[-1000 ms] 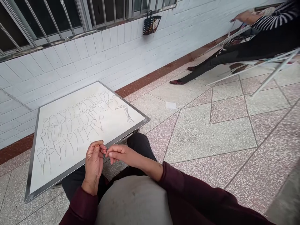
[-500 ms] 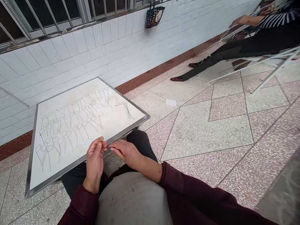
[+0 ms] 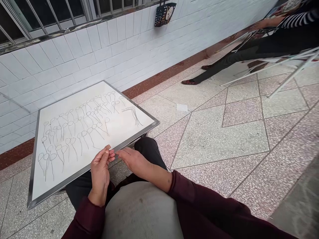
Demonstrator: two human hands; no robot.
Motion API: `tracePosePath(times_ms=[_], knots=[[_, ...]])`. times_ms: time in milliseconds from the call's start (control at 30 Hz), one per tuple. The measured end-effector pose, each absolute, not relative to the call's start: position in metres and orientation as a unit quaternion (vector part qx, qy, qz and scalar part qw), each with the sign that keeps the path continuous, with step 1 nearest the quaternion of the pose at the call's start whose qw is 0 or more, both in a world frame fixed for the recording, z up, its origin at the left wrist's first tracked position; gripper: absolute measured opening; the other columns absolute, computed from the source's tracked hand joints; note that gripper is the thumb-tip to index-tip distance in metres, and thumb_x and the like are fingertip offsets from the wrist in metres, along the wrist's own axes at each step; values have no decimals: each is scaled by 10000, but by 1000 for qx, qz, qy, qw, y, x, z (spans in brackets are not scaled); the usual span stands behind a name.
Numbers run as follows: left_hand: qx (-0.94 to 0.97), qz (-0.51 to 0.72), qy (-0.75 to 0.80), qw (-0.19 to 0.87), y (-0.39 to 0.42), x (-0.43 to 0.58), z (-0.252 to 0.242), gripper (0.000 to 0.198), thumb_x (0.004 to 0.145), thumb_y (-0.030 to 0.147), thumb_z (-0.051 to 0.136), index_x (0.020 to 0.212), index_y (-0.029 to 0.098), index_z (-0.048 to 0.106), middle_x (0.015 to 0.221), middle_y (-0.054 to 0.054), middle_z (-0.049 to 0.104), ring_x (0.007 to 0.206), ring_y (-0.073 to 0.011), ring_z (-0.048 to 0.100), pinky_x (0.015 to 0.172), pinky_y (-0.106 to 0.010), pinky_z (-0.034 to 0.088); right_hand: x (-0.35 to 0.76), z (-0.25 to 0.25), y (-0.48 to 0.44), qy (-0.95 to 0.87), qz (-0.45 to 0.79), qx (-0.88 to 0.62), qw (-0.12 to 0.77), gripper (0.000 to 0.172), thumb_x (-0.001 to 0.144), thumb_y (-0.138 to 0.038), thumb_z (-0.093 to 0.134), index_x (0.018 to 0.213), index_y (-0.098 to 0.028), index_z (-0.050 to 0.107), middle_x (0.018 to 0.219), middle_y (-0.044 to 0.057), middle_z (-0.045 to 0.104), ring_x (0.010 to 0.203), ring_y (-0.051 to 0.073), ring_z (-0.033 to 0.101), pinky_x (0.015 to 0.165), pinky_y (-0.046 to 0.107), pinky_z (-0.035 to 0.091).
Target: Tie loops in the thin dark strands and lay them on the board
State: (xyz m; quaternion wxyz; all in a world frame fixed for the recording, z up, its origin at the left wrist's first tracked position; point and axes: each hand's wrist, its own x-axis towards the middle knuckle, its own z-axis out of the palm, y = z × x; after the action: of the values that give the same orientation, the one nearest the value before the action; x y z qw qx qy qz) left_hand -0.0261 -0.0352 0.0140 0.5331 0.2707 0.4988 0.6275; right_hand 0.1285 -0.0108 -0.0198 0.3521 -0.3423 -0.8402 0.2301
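Note:
My left hand (image 3: 100,167) and my right hand (image 3: 133,160) meet at the near edge of a white board with a metal rim (image 3: 139,132). Both pinch a thin dark strand between thumb and fingertips; the strand itself is barely visible. On the board lie several looped thread pieces (image 3: 74,131) laid out in rows, each a small loop with a tail. A small bundle of straight dark strands (image 3: 133,114) lies at the board's right corner. My knee in dark trousers (image 3: 149,151) shows under the hands.
A white tiled wall (image 3: 104,56) with a barred window runs behind the board. A small dark bag (image 3: 164,13) hangs from the sill. Another person's legs (image 3: 239,58) stretch out from a white metal chair (image 3: 294,69) at top right. Terrazzo floor (image 3: 224,132) fills the right side.
My hands have moved slightly up toward the board's edge, and my right hand's fingers have drawn level with my left. The view has tilted a little.

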Motion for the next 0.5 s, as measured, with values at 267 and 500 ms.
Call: tracePosePath(times_ms=[267, 500], knots=[[301, 629, 476, 536, -37, -28, 15, 224, 768, 327, 744, 906, 150, 746, 989, -88, 716, 768, -123, 644, 676, -227, 498, 130, -7, -15, -667, 616, -274, 317, 339, 1010, -441, 341, 1000, -177, 553, 723, 6, 603, 636, 117, 558, 629, 244, 485], [306, 627, 471, 539, -37, -27, 12, 241, 784, 336, 732, 940, 153, 736, 882, -66, 715, 725, -114, 639, 659, -222, 492, 130, -7, -16, -701, 542, -328, 327, 296, 1006, -419, 363, 1067, -194, 545, 656, -38, 565, 536, 90, 484, 572, 204, 419]])
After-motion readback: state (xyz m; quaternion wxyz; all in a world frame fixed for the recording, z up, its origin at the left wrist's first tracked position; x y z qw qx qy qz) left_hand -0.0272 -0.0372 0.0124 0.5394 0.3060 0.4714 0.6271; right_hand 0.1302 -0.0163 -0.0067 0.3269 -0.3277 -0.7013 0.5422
